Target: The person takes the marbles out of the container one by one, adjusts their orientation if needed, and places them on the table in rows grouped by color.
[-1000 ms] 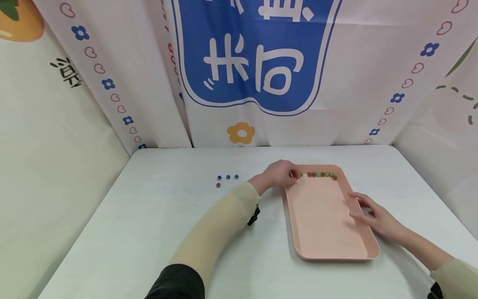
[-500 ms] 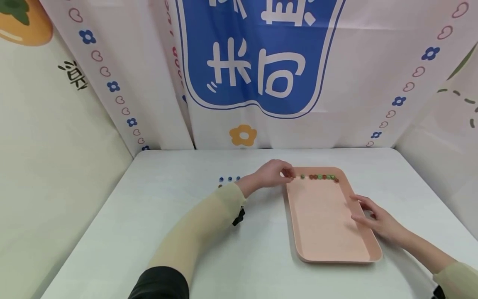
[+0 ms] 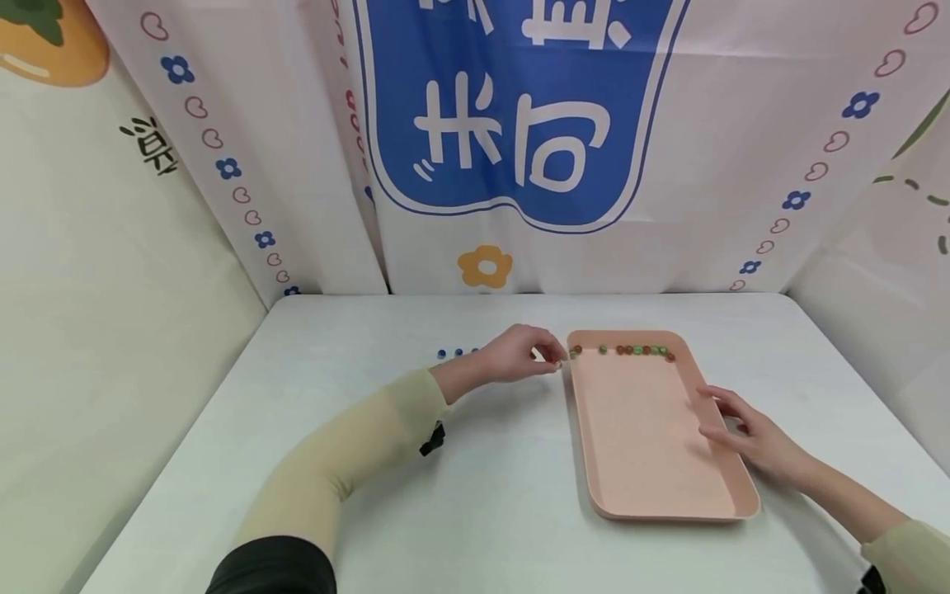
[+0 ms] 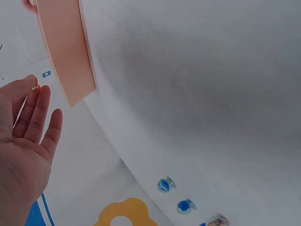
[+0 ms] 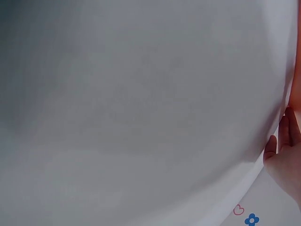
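My left hand (image 3: 519, 353) is just left of the far left corner of a pink tray (image 3: 653, 437). Its thumb and fingertips pinch a small marble (image 4: 35, 86), mostly hidden, with an orange-yellow bit showing. The other fingers stretch out loosely. My right hand (image 3: 757, 437) holds the tray's right rim, thumb over the edge and fingers along the outer wall. Green and reddish-brown marbles (image 3: 637, 351) line the tray's far end. A brown marble (image 3: 577, 350) and a green one sit in its far left corner.
Blue marbles (image 3: 458, 352) lie in a short row on the white table (image 3: 475, 495), left of the tray and partly behind my left wrist. An orange-brown marble (image 4: 218, 220) is beside them. A printed cloth (image 3: 698, 165) hangs behind the table's far edge.
My left hand has moved left from over the tray's far left corner to outside it, uncovering the marbles there. My right hand and the tray stay in place.
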Demonstrator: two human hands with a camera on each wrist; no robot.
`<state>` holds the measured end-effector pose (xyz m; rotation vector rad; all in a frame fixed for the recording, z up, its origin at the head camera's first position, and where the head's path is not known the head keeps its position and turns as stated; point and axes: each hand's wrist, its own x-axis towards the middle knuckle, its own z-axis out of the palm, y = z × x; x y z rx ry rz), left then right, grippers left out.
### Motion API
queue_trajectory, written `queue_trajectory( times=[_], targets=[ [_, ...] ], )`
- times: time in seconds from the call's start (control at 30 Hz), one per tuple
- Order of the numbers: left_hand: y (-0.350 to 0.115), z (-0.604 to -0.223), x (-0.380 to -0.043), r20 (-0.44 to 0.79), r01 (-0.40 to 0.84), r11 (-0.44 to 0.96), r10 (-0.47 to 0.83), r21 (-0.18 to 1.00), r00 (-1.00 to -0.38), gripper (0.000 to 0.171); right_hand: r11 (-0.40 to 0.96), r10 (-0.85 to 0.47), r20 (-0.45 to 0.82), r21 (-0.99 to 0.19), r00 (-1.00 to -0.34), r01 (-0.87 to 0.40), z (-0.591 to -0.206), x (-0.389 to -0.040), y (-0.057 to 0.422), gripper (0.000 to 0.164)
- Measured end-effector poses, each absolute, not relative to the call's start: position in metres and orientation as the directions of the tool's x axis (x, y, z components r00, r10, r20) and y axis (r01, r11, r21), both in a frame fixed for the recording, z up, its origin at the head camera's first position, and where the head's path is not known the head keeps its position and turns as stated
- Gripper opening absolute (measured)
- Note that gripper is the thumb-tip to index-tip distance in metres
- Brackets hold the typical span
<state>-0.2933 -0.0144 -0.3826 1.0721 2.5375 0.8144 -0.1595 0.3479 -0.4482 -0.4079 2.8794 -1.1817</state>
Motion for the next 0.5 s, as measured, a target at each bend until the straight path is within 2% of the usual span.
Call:
queue_trajectory(
  times=[0.27,0.5],
  targets=[
    [-0.043,-0.387,-0.29,-0.042,0.532,0.563,0.711,0.633,-0.702,0.019,0.7,-0.235,0.065,-0.681,-0.97,-0.215,-0.447,-0.16,0.348,0.061],
    [-0.076,-0.382,-0.291,0.048,0.558,0.498,0.716,0.664,-0.697,0.018,0.687,-0.235,0.106,-0.685,-0.966,-0.243,-0.45,-0.16,0.348,0.058]
  ],
)
